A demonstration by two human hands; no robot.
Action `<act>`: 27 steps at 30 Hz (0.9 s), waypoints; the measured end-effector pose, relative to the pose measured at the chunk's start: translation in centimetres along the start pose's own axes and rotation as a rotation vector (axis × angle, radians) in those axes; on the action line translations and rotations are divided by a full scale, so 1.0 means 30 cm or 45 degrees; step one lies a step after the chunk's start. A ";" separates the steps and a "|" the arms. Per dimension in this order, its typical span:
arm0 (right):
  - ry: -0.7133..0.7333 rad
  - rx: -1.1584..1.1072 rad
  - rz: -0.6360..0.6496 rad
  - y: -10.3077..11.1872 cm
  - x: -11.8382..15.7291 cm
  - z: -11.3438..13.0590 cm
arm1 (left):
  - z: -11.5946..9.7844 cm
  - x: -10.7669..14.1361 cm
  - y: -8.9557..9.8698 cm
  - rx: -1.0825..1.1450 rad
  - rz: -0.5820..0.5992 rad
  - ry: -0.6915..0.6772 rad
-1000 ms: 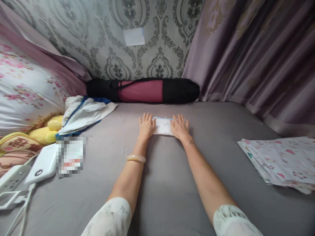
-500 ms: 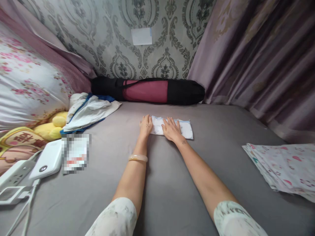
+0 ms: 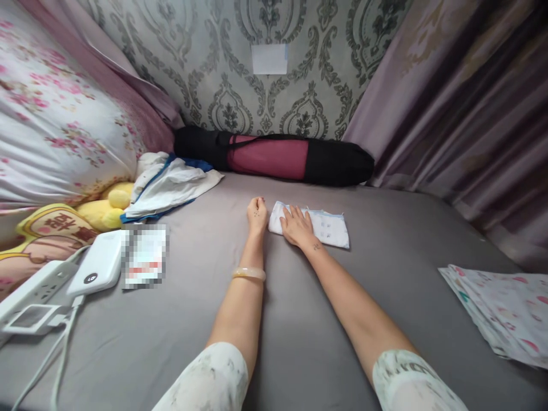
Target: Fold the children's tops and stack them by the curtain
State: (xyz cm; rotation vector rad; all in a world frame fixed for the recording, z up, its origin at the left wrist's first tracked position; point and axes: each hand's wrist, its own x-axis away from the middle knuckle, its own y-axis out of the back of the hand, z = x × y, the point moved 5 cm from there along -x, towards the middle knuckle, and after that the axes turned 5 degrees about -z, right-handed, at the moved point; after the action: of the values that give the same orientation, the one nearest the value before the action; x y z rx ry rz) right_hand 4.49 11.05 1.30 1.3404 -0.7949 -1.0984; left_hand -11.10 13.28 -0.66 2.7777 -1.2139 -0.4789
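Note:
A folded white cloth (image 3: 331, 228) with a pale blue edge lies flat on the grey sheet (image 3: 205, 245). My right hand (image 3: 296, 225) rests on the left part of this cloth, palm down with its fingers spread, covering some of it. Just left of the cloth is my left hand (image 3: 257, 215), its fingers curled in and closed, a small gap between it and the cloth. Whatever the curled fingers might hold is hidden. A pale bangle (image 3: 249, 274) circles my left forearm.
At the back lies a long black and red bag (image 3: 269, 157). Crumpled white and blue cloth (image 3: 171, 185), a yellow plush (image 3: 109, 208), a white power bank (image 3: 97, 262) and a power strip (image 3: 43, 288) are on the left. Folded patterned cloths (image 3: 500, 311) lie at right.
My left hand has come off the cloth's left end and its fingers have curled closed. My right hand stays flat on the cloth, now nearer its left end. The camera view has shifted slightly.

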 end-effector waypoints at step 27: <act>-0.010 -0.017 -0.092 0.009 -0.001 -0.022 | -0.014 0.018 -0.001 -0.106 0.050 0.040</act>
State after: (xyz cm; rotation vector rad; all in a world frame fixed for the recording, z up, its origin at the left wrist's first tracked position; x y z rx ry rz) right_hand 5.13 11.29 1.49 1.3634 -0.7486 -1.1638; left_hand -10.59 12.89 -0.42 2.6766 -1.2110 -0.4692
